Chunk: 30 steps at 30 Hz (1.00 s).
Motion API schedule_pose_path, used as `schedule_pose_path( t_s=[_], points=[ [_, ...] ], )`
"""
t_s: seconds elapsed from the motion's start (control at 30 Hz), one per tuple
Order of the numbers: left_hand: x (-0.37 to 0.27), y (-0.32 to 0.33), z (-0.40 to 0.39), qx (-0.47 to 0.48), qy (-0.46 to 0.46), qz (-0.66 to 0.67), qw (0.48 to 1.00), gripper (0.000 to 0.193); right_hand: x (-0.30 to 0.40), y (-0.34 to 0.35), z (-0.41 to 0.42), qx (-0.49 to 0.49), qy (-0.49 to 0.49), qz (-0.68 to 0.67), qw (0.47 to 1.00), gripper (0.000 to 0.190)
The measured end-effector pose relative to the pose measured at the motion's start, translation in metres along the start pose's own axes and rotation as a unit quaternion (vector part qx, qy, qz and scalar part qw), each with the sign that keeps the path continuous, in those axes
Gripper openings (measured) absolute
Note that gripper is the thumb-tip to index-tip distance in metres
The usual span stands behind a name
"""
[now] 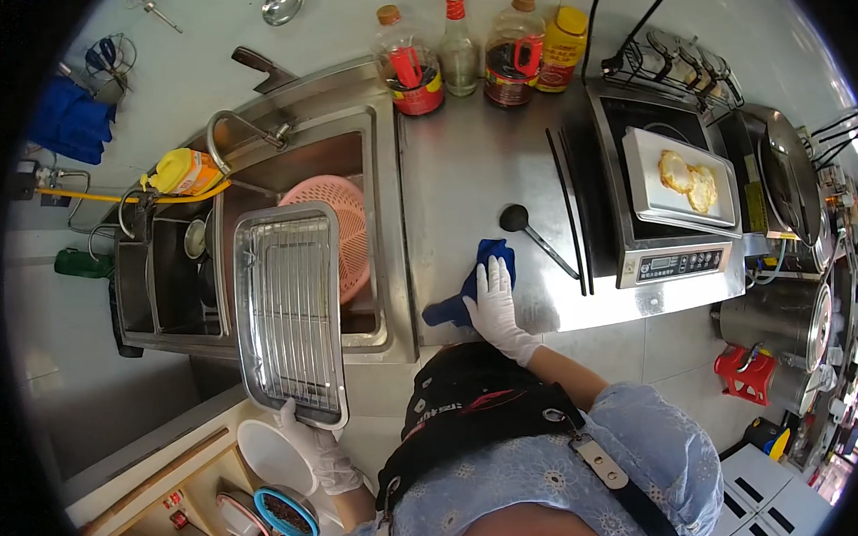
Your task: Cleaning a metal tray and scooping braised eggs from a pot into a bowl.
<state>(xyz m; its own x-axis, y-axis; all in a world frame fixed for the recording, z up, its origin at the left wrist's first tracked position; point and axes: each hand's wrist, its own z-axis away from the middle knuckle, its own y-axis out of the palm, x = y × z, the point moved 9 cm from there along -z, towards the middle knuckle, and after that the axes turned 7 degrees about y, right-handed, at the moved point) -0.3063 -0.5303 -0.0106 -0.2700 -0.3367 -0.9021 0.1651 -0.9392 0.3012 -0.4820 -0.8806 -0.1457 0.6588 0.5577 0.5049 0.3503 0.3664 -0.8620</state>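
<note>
My left hand (311,446), in a white glove, grips the near end of a metal tray with a wire rack (289,315) inside. The tray is over the sink's front edge, partly covering a pink plastic colander (353,235). My right hand (498,308), gloved too, lies flat with extended fingers on a dark blue cloth (448,311) on the steel counter (461,175). Beyond that hand are a black ladle (514,218) and a pair of long black chopsticks (567,206). Fried eggs (688,177) lie in a white rectangular tray (642,168) on the induction cooker (677,263).
Sauce bottles (416,91) and a glass bottle (458,54) line the wall behind the counter. The sink faucet (215,137) arches at the left, beside a yellow detergent bottle (184,170). A cleaver (266,68) hangs above. To the right stand a lidded pan (787,177) and large steel pots (778,319).
</note>
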Motion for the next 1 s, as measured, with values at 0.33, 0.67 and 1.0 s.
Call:
schedule_pose_path(
  t_s=[0.33,0.67,1.0],
  points=[
    [-0.018,-0.015,-0.042,-0.031,0.016,-0.013,0.999,0.040,0.054,0.013,-0.222,-0.160,-0.163,-0.172,0.958,0.039],
    [-0.032,-0.030,-0.053,-0.073,0.053,-0.034,0.995,0.055,0.077,0.054,-0.348,-0.135,-0.099,0.015,0.986,0.047],
    [-0.031,-0.010,-0.060,-0.086,0.022,-0.037,0.995,0.047,0.076,0.059,-0.346,-0.058,-0.108,0.054,0.991,0.059]
  ],
)
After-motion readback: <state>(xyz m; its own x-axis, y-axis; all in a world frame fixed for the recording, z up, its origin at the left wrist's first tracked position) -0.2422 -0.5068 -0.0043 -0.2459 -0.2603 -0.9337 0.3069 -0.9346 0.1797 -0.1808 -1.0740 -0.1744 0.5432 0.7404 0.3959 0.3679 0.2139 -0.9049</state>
